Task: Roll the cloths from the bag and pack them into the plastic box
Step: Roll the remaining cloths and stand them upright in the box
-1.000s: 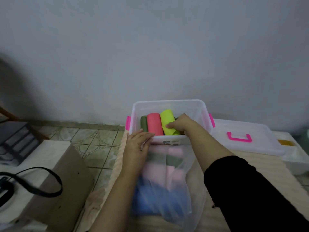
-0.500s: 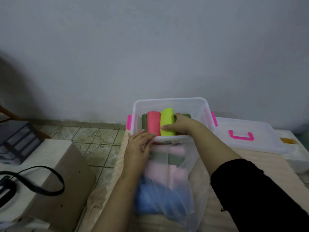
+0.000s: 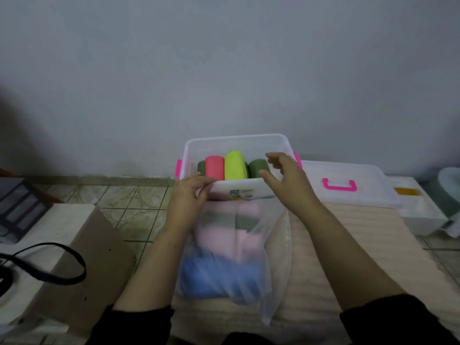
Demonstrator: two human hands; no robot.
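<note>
Progress: by my reading the job is under way but far from finished; four rolls are packed, and a good pile of cloth is left to roll.
Done: a dark green roll point(image 3: 201, 167), a coral-pink roll point(image 3: 214, 168), a neon yellow-green roll point(image 3: 235, 165) and another dark green roll point(image 3: 258, 167) lie side by side in one row.
Box: the clear plastic box with pink latches point(image 3: 236, 139) stands just beyond both hands; the row of rolls fills its near side, and the far part looks unfilled.
Left hand: the left hand point(image 3: 190, 192) rests on the near left edge of the box, fingers fairly straight and touching the rim, holding nothing that I can see.
Right hand: the right hand point(image 3: 283, 178) hovers over the near right corner, beside the last green roll, fingers loosely spread and holding nothing.
Bag: the clear plastic bag point(image 3: 276, 257) lies between the forearms, its mouth towards the box.
Bag contents: unrolled cloths in pale pink point(image 3: 239, 242), dull green point(image 3: 246, 220) and blue point(image 3: 221, 277), blurred through the plastic, so their number cannot be told.
Left to do: draw out each cloth, roll it, and pack it behind the row.
Lid: the clear lid with a pink handle point(image 3: 339, 186) lies off the box, to the right of the right hand.
</note>
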